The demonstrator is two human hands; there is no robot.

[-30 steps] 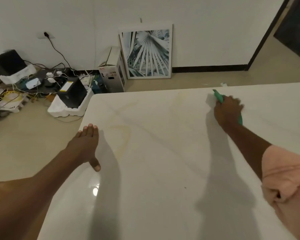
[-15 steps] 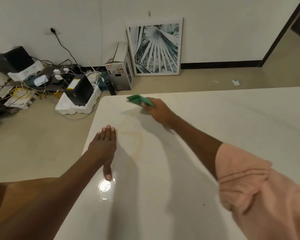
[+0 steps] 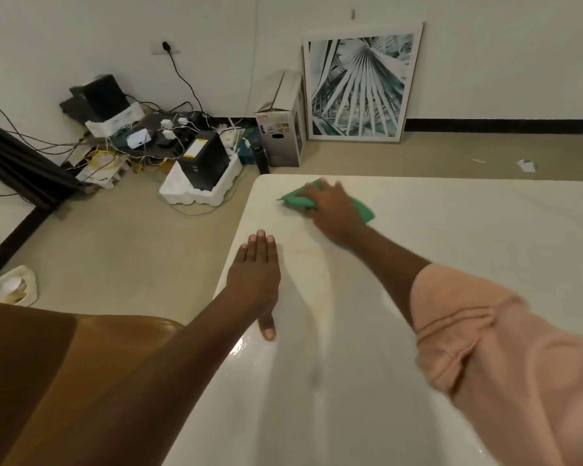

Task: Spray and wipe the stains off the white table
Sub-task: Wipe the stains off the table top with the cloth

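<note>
Head camera (the only view) looks forward and down over the table [image 3: 451, 247].

Room light is moderate, warm and somewhat dim. A bright glare patch sits on the glossy surface [image 3: 418, 331] just beside my left hand [image 3: 254, 274], at the thumb. Soft shadows of both my arms fall on the surface to their right, so light comes from the left and above. My right hand [image 3: 334, 210] and the cloth [image 3: 295, 198] are motion-blurred. Wide-angle distortion bends the wall and skirting lines toward the frame edges. My sleeve [image 3: 502, 364], nearest the lens, is soft. Fine detail is smeared by compression.
</note>
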